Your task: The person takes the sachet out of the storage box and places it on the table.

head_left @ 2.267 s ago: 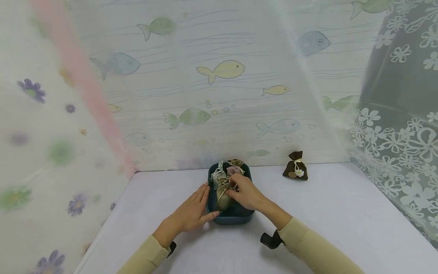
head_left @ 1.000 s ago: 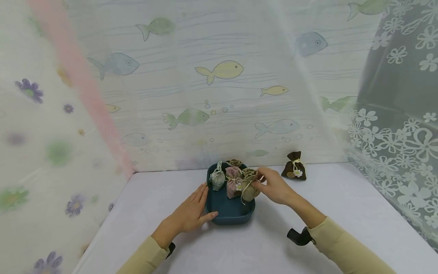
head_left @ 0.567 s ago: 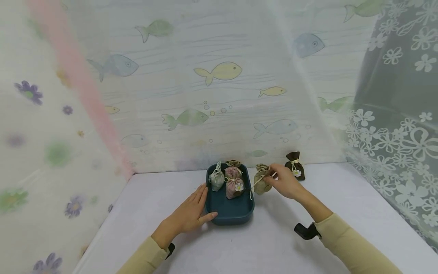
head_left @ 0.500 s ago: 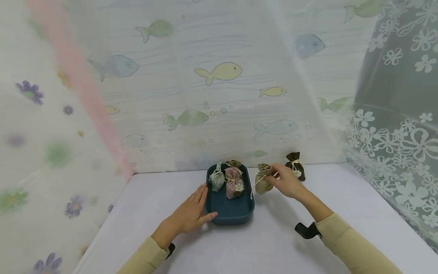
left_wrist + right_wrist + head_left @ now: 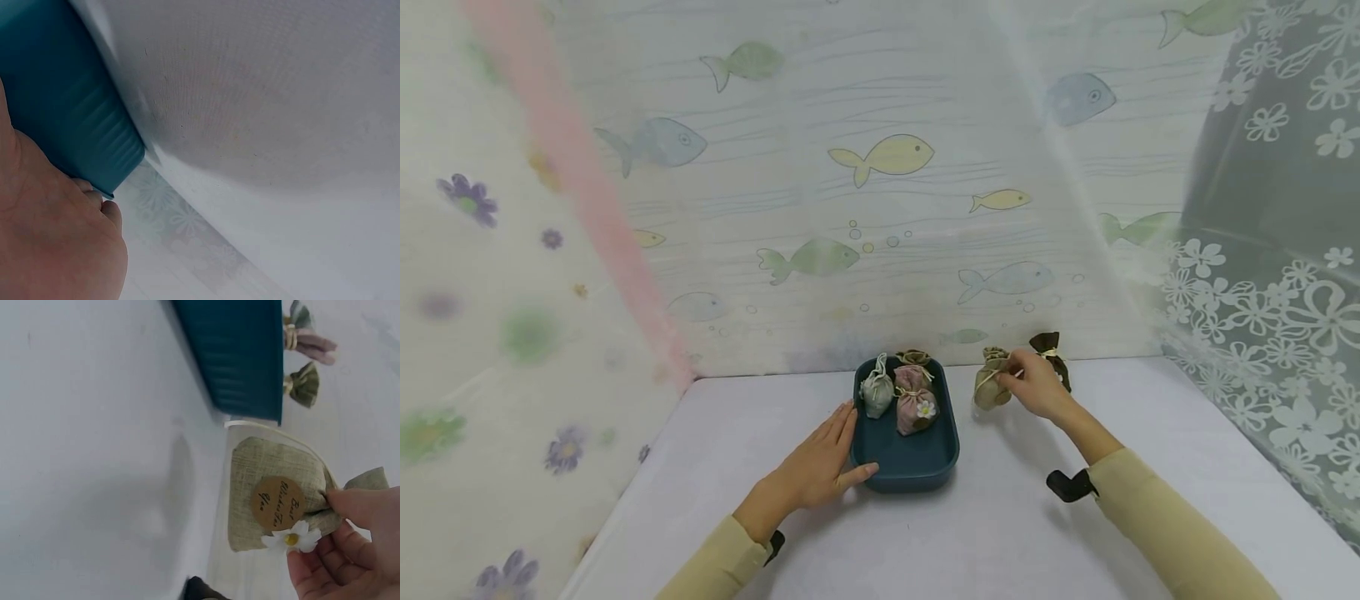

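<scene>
My right hand (image 5: pixel 1037 385) pinches the neck of a beige drawstring pouch (image 5: pixel 990 385) to the right of the tub. The right wrist view shows that pouch (image 5: pixel 265 481) with a round brown label (image 5: pixel 278 503) and a white daisy (image 5: pixel 292 539), held above the table. My left hand (image 5: pixel 816 462) rests against the left side of a dark teal tub (image 5: pixel 906 482), fingers straight, thumb at its near rim. In the tub sit a pale grey-green pouch (image 5: pixel 877 393), a pink pouch (image 5: pixel 914 400) and, behind it, a brownish-green pouch (image 5: pixel 913 357).
A dark brown pouch (image 5: pixel 1049 346) stands at the table's back edge, partly hidden behind my right hand. The white-covered table (image 5: pixel 880 550) ends at a curtain printed with fish (image 5: pixel 891 158). Sheer flowered fabric (image 5: pixel 1292 333) hangs at the right.
My right hand has lifted the beige pouch out of the tub and carried it right and back, close to the brown pouch. The left hand has stayed at the tub.
</scene>
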Demonstrator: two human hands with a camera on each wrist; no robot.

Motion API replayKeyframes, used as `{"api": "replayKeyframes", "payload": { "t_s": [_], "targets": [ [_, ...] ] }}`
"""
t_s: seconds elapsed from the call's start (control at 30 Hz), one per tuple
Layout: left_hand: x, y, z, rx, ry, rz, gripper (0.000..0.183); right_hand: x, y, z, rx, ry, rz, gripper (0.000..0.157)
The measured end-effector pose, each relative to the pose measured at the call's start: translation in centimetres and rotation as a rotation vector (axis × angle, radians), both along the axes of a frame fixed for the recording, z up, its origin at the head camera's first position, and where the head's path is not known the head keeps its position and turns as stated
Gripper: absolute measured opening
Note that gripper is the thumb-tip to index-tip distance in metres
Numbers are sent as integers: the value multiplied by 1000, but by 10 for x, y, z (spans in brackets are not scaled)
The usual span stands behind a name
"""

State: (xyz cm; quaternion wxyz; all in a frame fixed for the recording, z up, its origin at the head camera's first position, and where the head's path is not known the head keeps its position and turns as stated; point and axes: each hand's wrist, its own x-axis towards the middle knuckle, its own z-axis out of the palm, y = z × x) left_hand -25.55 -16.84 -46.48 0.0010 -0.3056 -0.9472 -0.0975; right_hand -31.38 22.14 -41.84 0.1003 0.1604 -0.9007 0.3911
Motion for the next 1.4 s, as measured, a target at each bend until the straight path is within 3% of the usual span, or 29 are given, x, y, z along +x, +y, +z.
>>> {"api": "replayKeyframes", "payload": {
  "t_s": [0.43, 0.63, 0.8, 1.07, 1.4],
  "targets": [
    [-1, 1, -2, -5, -1, 4, 102, -24, 1, -18, 11, 7, -117, 14],
    [3, 5, 8, 12, -18, -15, 100, -31, 3, -28, -4, -20, -134, 16],
    [4, 6, 11, -7, -21, -14, 99, -33, 5, -34, -16, -37, -141, 17],
    [-1, 5, 7, -23, -11, 5, 100, -37, 6, -37, -16, 9, -136, 17],
    [-3, 0, -2, -10, -4, -5, 102, -22, 11, -37, 23, 119, -96, 26]
  ]
}}
